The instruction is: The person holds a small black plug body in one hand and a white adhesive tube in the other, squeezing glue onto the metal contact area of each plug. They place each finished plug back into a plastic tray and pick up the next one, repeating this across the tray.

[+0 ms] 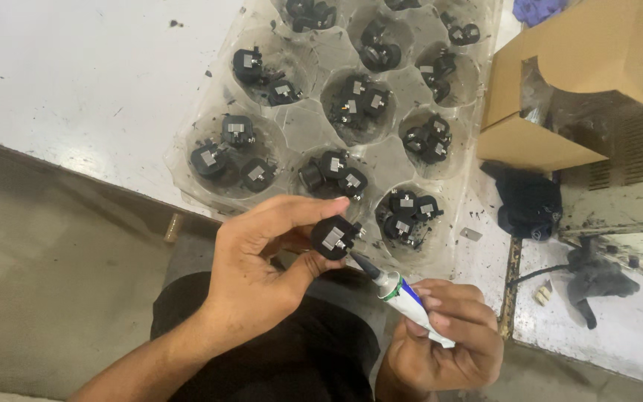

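Head view, looking down over the worktop (76, 82): small black part (334, 237) with a metal tab pinched between thumb and forefinger of the left hand (258, 272), held just in front of the clear plastic tray (303, 126). Fingers of that hand closed firmly around the part, tab side turned up. Right hand (448, 339) wrapped around a small white-and-blue tube (403, 296), fingers clenched on its body, dark nozzle tip brought right up to the lower edge of the part — touching or nearly so, too close to tell. Tray wells behind filled with more black parts (234, 152) of the same kind, several to a well. Open cardboard box (552, 89) at the right edge, dark cloth (528, 202) below it, black specks scattered across the white surface.

Judged from the pose, best done with the part kept steady and the tab facing the eye, nozzle laid against the seam rather than the fingertips, squeeze kept light and brief — a small bead only, well away from the thumb holding the part.
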A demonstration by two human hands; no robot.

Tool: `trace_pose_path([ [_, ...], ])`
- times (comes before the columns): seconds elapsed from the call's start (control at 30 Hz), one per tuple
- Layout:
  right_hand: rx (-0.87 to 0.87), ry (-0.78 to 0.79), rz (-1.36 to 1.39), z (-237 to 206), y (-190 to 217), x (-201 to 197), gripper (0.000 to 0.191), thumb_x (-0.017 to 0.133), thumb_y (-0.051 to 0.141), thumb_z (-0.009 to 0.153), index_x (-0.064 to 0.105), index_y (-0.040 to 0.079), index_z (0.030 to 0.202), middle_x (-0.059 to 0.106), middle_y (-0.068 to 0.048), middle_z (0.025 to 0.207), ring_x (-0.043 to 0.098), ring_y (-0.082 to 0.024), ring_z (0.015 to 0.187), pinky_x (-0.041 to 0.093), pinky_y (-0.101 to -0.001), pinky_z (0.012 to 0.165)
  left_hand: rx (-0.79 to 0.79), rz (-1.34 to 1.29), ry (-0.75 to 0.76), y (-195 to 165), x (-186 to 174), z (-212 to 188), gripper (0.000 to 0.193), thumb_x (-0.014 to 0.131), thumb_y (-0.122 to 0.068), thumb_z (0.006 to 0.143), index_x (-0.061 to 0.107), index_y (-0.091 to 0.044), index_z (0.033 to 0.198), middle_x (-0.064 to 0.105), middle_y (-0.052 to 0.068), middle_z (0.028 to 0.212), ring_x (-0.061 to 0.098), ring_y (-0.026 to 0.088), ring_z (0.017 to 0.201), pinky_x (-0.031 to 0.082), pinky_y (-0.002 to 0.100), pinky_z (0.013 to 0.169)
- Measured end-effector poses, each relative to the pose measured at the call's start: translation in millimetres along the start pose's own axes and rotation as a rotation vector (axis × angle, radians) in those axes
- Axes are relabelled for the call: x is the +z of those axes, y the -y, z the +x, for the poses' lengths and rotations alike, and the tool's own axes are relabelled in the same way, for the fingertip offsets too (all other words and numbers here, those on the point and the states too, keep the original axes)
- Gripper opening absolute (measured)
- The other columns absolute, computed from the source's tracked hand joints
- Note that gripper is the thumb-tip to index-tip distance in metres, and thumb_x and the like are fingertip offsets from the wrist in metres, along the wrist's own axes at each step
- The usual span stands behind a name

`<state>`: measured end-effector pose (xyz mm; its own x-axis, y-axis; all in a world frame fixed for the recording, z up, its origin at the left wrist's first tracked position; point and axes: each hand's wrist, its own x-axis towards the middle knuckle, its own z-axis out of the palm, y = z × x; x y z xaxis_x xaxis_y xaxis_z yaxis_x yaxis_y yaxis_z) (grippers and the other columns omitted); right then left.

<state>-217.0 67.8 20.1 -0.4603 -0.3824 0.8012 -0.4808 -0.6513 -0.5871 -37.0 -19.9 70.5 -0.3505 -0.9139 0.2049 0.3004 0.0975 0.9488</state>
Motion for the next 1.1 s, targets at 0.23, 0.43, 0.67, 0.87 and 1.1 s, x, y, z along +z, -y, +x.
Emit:
trace_pose_path([
  [0.23,-0.015,0.059,-0.045,2,-1,-5,0.022,0.078,-0.003,0.090,0.057,0.000,0.095,0.060,-0.012,0.086,0.065,-0.020,0.074,0.067,-0.0378,0.064,-0.034,0.016,0.029,2,2,-2,0.051,0.072,0.017,0.085,0.071,-0.008,0.129,0.068,0.006,0.112,0.074,0.012,0.096,0.068,0.027,0.086],
  [0.43,0.032,0.061,-0.023,2,-1,-5,0.022,0.078,-0.005,0.090,0.058,0.001,0.096,0.060,-0.011,0.081,0.065,-0.019,0.075,0.066,-0.0373,0.066,-0.128,-0.051,0.044,6,1,0,0.055,0.067,0.021,0.081,0.072,-0.007,0.128,0.067,0.005,0.114,0.072,0.012,0.100,0.068,0.028,0.088],
  [0.67,0.061,0.062,-0.034,2,1,-7,0.022,0.079,-0.003,0.091,0.058,0.001,0.095,0.060,-0.011,0.080,0.066,-0.018,0.075,0.065,-0.0360,0.064,-0.168,-0.089,0.055,7,1,2,0.053,0.068,0.021,0.082,0.071,-0.007,0.127,0.067,0.005,0.113,0.071,0.011,0.100,0.065,0.030,0.087],
  [0.87,0.026,0.043,-0.005,1,-3,-4,0.022,0.079,-0.003,0.090,0.058,0.002,0.094,0.060,-0.010,0.079,0.065,-0.018,0.072,0.064,-0.0354,0.062,-0.116,-0.075,0.052,9,0,2,0.049,0.072,0.017,0.085,0.071,-0.007,0.128,0.069,0.005,0.112,0.073,0.012,0.100,0.068,0.028,0.090],
  [1.1,0.043,0.047,-0.034,-1,2,-2,0.022,0.078,-0.004,0.091,0.058,0.002,0.096,0.059,-0.011,0.080,0.065,-0.018,0.073,0.064,-0.0365,0.066,-0.190,-0.252,0.029,26,2,-5,0.048,0.070,0.018,0.087,0.068,0.000,0.132,0.073,0.009,0.113,0.072,0.012,0.102,0.065,0.029,0.091],
])
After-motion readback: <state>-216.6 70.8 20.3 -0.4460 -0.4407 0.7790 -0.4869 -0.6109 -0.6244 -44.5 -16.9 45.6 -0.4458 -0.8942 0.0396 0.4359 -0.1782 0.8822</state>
